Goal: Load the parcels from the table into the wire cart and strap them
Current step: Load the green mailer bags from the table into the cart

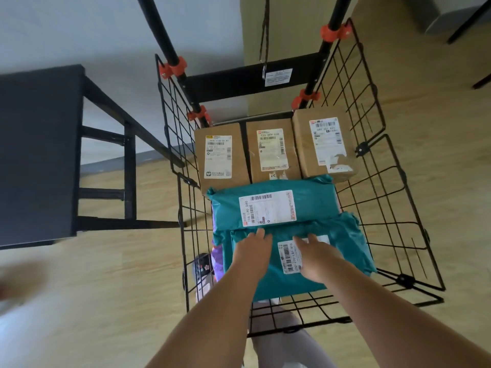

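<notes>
now left hand (253,247) and right hand (314,252) are pressing a teal plastic mailer bag (345,245) in the black wire cart (404,280), fingers lying straight

Pale wood-plank floor (106,274); light grey wall (79,27) with grey skirting (111,163); beige wall section (252,35); black table (37,155) at left.

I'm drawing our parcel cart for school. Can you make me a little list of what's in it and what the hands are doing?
Cart: black wire cart on a wooden floor, beside a black table
Boxes: three cardboard boxes in a row at the far end
Bags: far teal bag and near teal bag, in front of the boxes
Hands: left hand and right hand rest on the near teal bag
Strap: dark strap hangs at the cart's back, not around the parcels
</notes>
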A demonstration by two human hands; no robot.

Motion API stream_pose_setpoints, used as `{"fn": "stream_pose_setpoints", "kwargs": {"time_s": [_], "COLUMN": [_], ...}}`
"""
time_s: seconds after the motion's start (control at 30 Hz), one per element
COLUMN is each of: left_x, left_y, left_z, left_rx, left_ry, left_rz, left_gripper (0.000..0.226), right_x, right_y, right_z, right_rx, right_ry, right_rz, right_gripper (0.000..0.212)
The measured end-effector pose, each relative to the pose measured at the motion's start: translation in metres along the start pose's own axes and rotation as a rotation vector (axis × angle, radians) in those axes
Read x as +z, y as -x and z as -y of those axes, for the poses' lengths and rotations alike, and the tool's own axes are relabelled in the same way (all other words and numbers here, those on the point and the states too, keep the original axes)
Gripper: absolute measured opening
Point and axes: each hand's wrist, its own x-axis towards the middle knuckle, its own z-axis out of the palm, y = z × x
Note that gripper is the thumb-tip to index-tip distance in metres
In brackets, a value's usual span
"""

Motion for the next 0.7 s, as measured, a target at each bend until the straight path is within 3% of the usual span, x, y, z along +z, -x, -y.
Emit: {"fn": "stream_pose_setpoints", "kwargs": {"time_s": [0.4, 0.53, 0.7], "left_x": [-0.022, -0.034, -0.049], "left_y": [0.024, 0.037, 0.054], "left_z": [0.000, 0.008, 0.022], "left_rx": [-0.075, -0.130, -0.175], "left_ry": [0.094, 0.075, 0.094], "left_rz": [-0.076, -0.101, -0.152], "left_gripper": [0.047, 0.044, 0.046], "right_x": [-0.025, -0.043, -0.065], "right_y": [0.026, 0.038, 0.053], "right_z": [0.015, 0.028, 0.048], "right_rx": [-0.023, -0.066, -0.098], "right_ry": [-0.023, -0.015, 0.046], "right_rz": [-0.112, -0.167, -0.226], "right_gripper": [0.062, 0.039, 0.050]}}
